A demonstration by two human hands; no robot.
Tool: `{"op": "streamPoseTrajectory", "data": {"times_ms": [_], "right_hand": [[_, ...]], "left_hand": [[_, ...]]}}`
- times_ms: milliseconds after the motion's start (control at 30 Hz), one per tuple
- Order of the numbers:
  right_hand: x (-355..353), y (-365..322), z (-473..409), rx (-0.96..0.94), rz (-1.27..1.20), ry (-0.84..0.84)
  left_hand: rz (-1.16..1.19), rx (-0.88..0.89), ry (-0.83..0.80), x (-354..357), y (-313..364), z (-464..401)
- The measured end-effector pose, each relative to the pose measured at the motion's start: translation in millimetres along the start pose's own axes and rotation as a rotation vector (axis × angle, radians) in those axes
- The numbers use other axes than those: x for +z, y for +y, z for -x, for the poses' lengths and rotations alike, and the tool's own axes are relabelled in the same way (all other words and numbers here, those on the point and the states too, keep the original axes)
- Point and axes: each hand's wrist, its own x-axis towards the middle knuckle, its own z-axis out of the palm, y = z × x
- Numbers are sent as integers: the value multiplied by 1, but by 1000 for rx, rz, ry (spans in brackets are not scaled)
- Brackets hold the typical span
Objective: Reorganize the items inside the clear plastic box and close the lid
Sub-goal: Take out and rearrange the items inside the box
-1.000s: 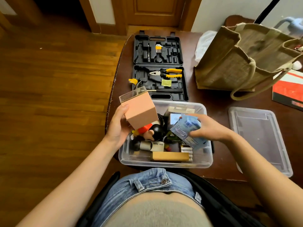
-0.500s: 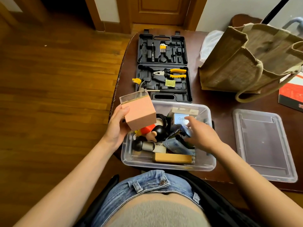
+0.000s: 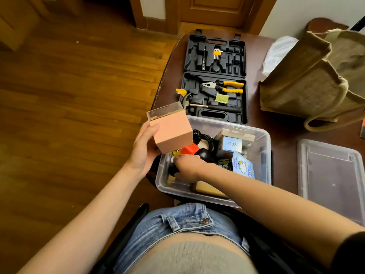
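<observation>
Clear plastic box point(image 3: 264, 139) sits at the table's near edge, lid point(image 3: 331, 175) off to its right. Left hand point(image 3: 144, 151) grips a pink carton point(image 3: 171, 133) above the box's near-left corner; right hand point(image 3: 187, 165) reaches inside there, grasp hidden.

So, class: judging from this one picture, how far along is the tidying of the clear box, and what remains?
Mid-job. Nothing looks finished: the clear plastic box is open and cluttered. In hand: the left hand holds a pink box above its corner, while the right hand reaches among the items inside. Left: settle the contents, fit the pink box in, then put on the lid, lying on the table beside it.
</observation>
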Motion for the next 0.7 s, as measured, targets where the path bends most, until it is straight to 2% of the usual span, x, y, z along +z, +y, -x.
{"op": "streamPoseTrajectory", "data": {"times_ms": [133,233,333,467,600,700], "right_hand": [[21,-13,-31,136,323,-105],[29,-13,-38,126,410,-39],[24,-10,-31,49,276,51],[3,3,1,-1,-75,201],[-26,45,39,181,-390,449],[-36,73,48,389,-364,553]], "left_hand": [[7,23,29,-7,4,7],[27,31,49,-10,7,9],[43,28,57,-11,8,8],[93,3,69,-11,3,7],[112,-12,64,-9,0,4],[118,-16,33,-7,-3,3]]}}
